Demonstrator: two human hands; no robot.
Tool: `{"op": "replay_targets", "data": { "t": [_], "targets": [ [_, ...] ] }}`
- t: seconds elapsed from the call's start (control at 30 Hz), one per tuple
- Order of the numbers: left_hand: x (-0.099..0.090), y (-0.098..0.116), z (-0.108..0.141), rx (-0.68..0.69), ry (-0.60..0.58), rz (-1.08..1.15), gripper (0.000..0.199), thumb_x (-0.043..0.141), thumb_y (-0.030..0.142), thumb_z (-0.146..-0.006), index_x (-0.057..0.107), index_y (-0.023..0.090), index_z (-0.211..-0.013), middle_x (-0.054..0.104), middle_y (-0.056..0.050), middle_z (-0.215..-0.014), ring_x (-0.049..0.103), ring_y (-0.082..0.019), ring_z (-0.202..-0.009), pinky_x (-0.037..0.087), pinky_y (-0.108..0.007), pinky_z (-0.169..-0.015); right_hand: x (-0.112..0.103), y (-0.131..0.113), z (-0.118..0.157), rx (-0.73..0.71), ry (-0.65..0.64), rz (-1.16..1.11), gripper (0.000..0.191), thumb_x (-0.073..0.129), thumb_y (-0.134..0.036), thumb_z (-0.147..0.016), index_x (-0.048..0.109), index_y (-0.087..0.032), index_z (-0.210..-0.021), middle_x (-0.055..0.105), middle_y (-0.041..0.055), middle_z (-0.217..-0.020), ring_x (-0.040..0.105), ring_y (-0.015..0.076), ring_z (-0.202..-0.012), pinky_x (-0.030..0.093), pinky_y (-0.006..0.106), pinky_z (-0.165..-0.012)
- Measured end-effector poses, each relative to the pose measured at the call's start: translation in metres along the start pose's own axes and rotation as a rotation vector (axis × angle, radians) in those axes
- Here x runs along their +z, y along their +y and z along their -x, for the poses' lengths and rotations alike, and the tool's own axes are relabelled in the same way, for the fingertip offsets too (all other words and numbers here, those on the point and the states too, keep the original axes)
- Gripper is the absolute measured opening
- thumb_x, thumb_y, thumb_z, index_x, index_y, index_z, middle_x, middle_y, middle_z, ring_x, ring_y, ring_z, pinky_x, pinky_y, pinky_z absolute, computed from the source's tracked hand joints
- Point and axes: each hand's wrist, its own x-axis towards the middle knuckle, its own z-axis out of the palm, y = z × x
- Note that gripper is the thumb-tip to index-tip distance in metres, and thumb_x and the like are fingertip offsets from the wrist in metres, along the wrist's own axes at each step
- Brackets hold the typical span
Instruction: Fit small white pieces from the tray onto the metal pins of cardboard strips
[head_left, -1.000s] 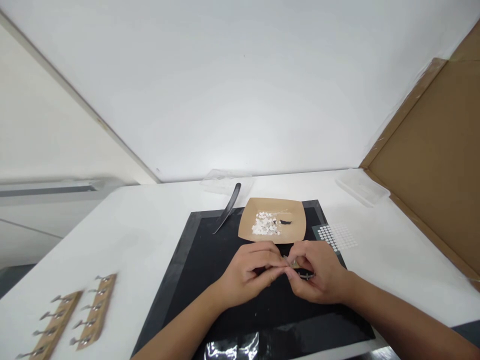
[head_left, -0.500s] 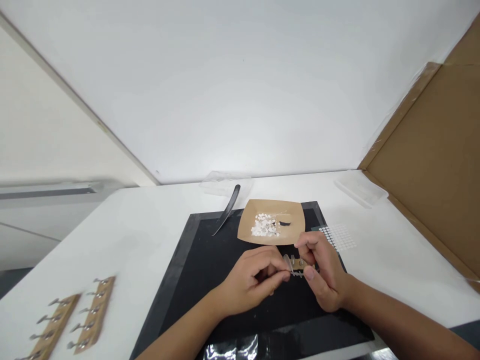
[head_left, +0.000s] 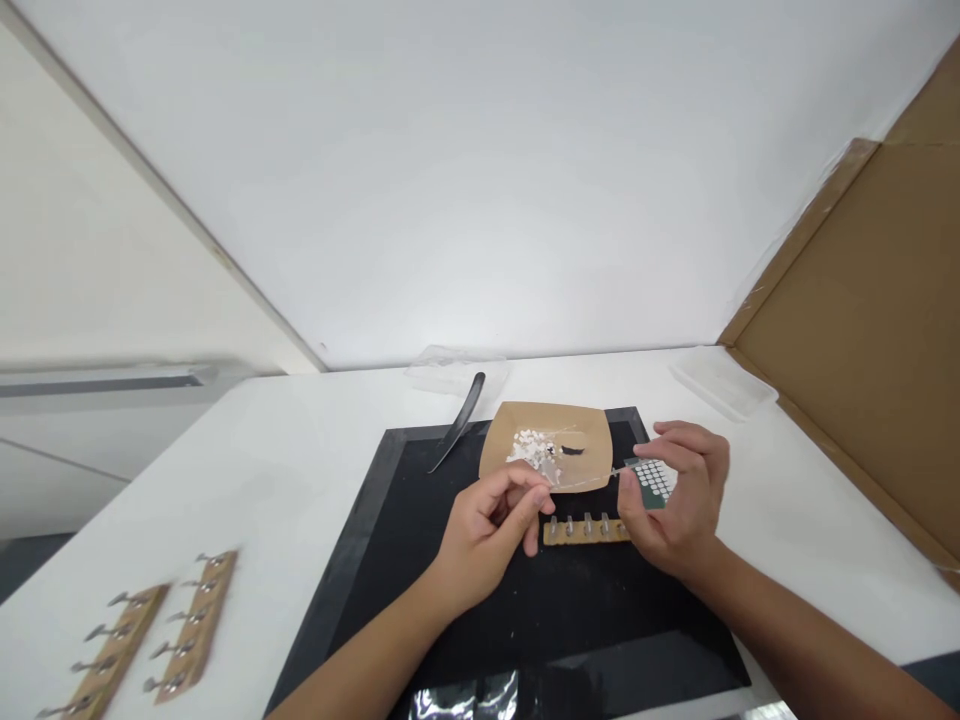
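A thin clear strip runs slantwise between my two hands, above the black mat. My left hand is closed, its thumb and forefinger pinching the strip's left end. Around the right end, my right hand has its thumb and forefinger close on either side, its other fingers raised. Just below the strip lies a small wooden rail with metal pegs, its right end partly hidden by my right hand. Behind it, the tan paper tray holds many white dots and a small dark sliver.
A curved black tool leans at the mat's far edge. To the right lies a sheet of white dots, partly covered by my right hand. Clear plastic trays stand farther back. Two wooden pieces with metal hooks sit left.
The clear strip, bent in a loop before, is now drawn out straight. My right hand has moved up and right, my left slightly up and left, uncovering more of the pegged rail.
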Motion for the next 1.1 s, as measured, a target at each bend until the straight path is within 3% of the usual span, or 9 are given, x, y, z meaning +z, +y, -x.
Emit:
{"op": "replay_targets", "data": {
  "t": [0.23, 0.6, 0.87, 1.1],
  "targets": [
    [0.001, 0.005, -0.003, 0.009, 0.054, 0.062, 0.024, 0.069, 0.038, -0.101, 0.07, 0.015, -0.094, 0.074, -0.002, -0.081, 0.057, -0.004, -0.042, 0.041, -0.016, -0.042, 0.001, -0.003, 0.001, 0.016, 0.043, 0.092, 0.031, 0.073, -0.019, -0.092, 0.062, -0.03, -0.118, 0.048, 0.0099, -0.122, 0.058, 0.034, -0.12, 0.058, 0.054, -0.093],
    [0.002, 0.003, -0.004, 0.054, 0.031, 0.071, 0.02, 0.07, 0.034, -0.1, 0.073, 0.015, -0.095, 0.074, -0.002, -0.084, 0.059, -0.004, -0.043, 0.046, -0.015, -0.043, 0.001, 0.001, -0.002, 0.082, -0.038, -0.026, 0.026, 0.07, -0.019, -0.097, 0.064, -0.027, -0.122, 0.064, 0.0119, -0.128, 0.064, 0.0305, -0.119, 0.058, 0.049, -0.088],
    [0.004, 0.002, -0.005, 0.035, 0.115, -0.022, 0.024, 0.072, 0.038, -0.098, 0.072, 0.015, -0.093, 0.073, -0.002, -0.081, 0.058, -0.005, -0.044, 0.05, -0.018, -0.049, 0.002, -0.001, 0.003, 0.139, -0.192, -0.326, 0.032, 0.064, -0.013, -0.096, 0.065, -0.024, -0.126, 0.069, 0.0135, -0.134, 0.072, 0.0229, -0.102, 0.055, 0.029, -0.057],
    [0.004, 0.001, -0.005, 0.013, 0.179, -0.061, 0.023, 0.073, 0.037, -0.097, 0.071, 0.015, -0.09, 0.073, -0.002, -0.078, 0.058, -0.005, -0.045, 0.048, -0.017, -0.048, 0.001, -0.005, 0.008, 0.165, -0.289, -0.345, 0.048, 0.071, -0.023, -0.094, 0.059, -0.026, -0.14, 0.067, 0.0146, -0.145, 0.075, 0.0252, -0.1, 0.054, 0.03, -0.052]
  ]
}}
